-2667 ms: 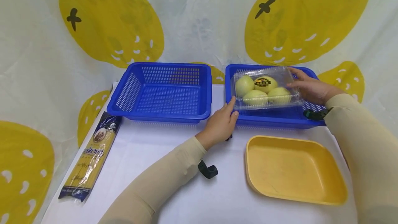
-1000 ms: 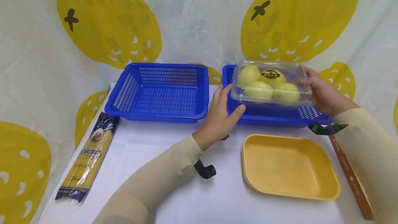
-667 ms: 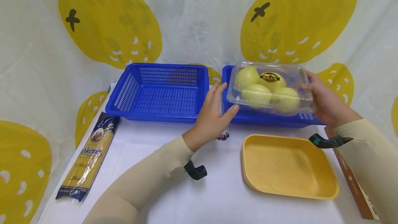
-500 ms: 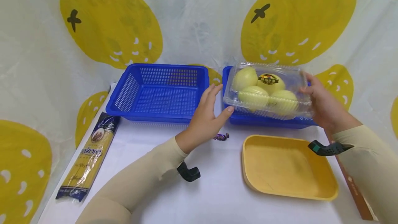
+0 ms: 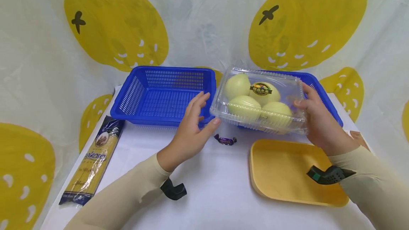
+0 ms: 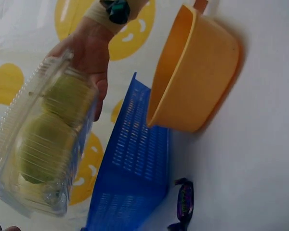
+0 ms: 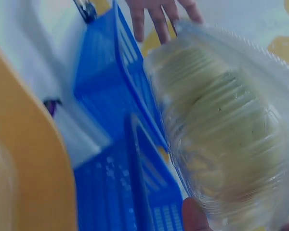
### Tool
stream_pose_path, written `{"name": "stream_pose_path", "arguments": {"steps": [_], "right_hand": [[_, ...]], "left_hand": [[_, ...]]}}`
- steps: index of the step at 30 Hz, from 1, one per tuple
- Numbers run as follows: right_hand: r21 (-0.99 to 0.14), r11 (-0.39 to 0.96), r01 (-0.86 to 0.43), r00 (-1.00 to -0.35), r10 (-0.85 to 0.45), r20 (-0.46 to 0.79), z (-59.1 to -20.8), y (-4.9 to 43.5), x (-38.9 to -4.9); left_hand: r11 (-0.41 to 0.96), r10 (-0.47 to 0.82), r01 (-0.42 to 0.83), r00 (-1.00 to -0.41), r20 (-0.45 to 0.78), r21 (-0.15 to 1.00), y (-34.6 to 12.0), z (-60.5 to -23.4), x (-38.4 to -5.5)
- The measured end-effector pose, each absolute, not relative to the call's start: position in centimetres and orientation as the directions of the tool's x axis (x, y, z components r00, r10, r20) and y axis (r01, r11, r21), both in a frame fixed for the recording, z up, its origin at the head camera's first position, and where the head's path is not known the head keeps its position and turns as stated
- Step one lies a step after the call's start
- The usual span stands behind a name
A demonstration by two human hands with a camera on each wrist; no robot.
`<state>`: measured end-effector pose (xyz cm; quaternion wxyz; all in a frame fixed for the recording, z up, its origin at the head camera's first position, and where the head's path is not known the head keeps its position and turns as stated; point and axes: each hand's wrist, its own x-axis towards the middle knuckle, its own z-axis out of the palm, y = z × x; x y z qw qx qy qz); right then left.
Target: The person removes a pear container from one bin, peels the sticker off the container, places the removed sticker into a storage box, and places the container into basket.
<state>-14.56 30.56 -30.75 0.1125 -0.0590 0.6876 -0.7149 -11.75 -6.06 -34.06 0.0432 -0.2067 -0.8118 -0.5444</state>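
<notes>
Clear plastic clamshell (image 5: 260, 99) of four pale fruits (image 5: 244, 107) — raised, partly hiding the right blue basket (image 5: 324, 97). Right hand (image 5: 321, 123) grips its end, likely for firm edge; left hand (image 5: 191, 127) just beside, fingers extended — perhaps guarding.

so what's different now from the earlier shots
The clear fruit box, gripped by the right hand, moved left and toward the person from over the right blue basket. The left hand moved left, uncovering the purple candy. Left blue basket, yellow tray and pasta packet stayed put.
</notes>
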Motion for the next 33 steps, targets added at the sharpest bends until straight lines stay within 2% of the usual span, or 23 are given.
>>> {"name": "stream_pose_path", "arguments": {"steps": [6, 15, 20, 33], "right_hand": [[-0.997, -0.063, 0.032, -0.972, -0.236, -0.016, -31.4, 27.6, -13.3], [-0.993, -0.011, 0.119, -0.965, -0.235, -0.113, -31.4, 23.3, -11.7], [-0.993, -0.03, 0.113, -0.966, -0.238, -0.103, -31.5, 20.5, -11.1], [-0.99, -0.033, 0.135, -0.956, -0.265, -0.122, -33.4, 14.1, -10.1]], "left_hand": [[0.326, 0.274, 0.4, -0.907, 0.319, 0.857, -8.7, -34.9, -10.2], [0.36, 0.206, 0.382, -0.922, 0.327, 0.851, -12.9, -35.8, -7.1], [0.385, 0.167, 0.389, -0.921, 0.352, 0.837, -15.0, -36.4, -5.3], [0.368, 0.057, 0.462, -0.877, 0.477, 0.807, -19.1, -37.5, -1.7]]}}
